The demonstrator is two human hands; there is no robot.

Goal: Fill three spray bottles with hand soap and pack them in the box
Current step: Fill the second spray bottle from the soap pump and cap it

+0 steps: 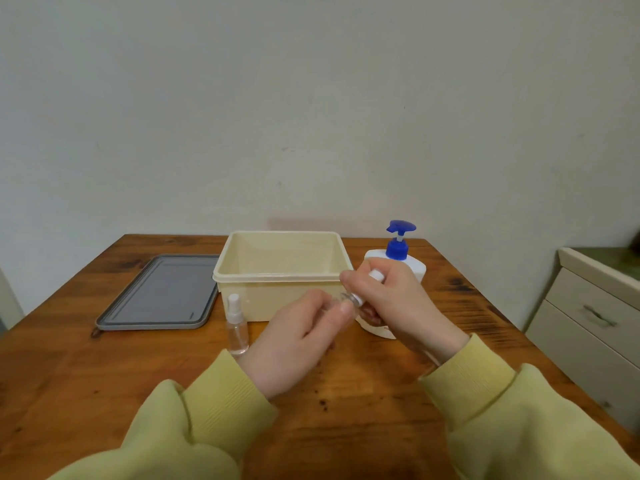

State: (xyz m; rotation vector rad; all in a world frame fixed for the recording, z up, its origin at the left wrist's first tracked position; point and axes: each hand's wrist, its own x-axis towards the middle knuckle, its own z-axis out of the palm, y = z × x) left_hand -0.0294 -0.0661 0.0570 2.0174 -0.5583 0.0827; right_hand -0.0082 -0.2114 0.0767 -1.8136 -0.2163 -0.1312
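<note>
My left hand (298,337) grips the clear body of a small spray bottle (341,301), held tilted above the table. My right hand (394,299) is closed around that bottle's white spray cap (376,274) at the neck. Most of the bottle is hidden by my fingers. A second clear spray bottle (237,327) with a white cap stands upright just left of my left hand. Behind my hands sits the cream plastic box (242,268), open, with nothing visible inside. The white hand soap bottle (412,266) with a blue pump stands right of the box.
A grey lid (159,296) lies flat on the wooden table (346,410) to the left of the box. A cream drawer cabinet (595,320) stands beyond the table's right edge. A plain wall is behind the table.
</note>
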